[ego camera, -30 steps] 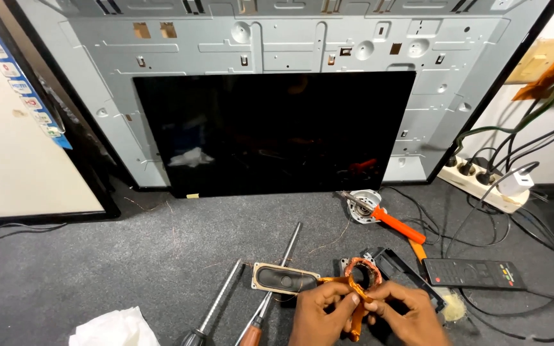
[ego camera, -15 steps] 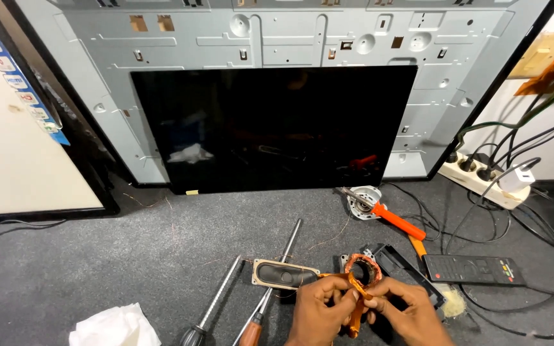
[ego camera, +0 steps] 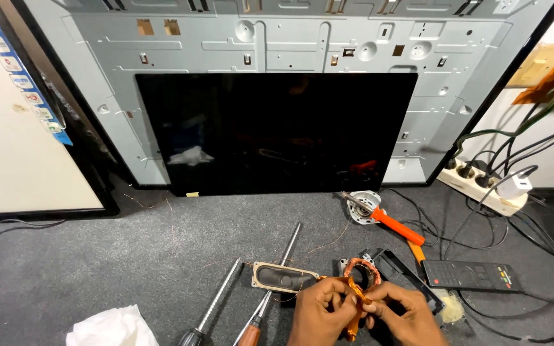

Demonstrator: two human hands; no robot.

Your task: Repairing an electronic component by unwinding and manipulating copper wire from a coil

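The thing most likely to go wrong, as I judge it, is the fine copper wire snapping or tangling, because both of my hands are pinching the copper coil (ego camera: pixel 361 274) from opposite sides and a pull that is uneven or too sharp would load a single strand. My left hand (ego camera: pixel 318 311) is closed on the coil's near left edge and my right hand (ego camera: pixel 397 312) is clamped on its right side, the two hands together with fingertips almost touching over an orange strip that hangs down between them; I cannot tell whether that strip is tape or part of the coil. A slip could also drop the coil onto the small oval speaker (ego camera: pixel 285 277) lying just to its left, or onto the two screwdrivers (ego camera: pixel 270 288) crossing under that speaker. Loose wire strands already trail across the grey carpet (ego camera: pixel 129 256), and more of them could catch under my wrists. The coil itself is a round, copper-coloured ring, open in the middle, held low at the near edge of the scene, right of centre, with a black remote (ego camera: pixel 469 275) to its right and an orange-handled soldering iron (ego camera: pixel 389 221) beyond it.
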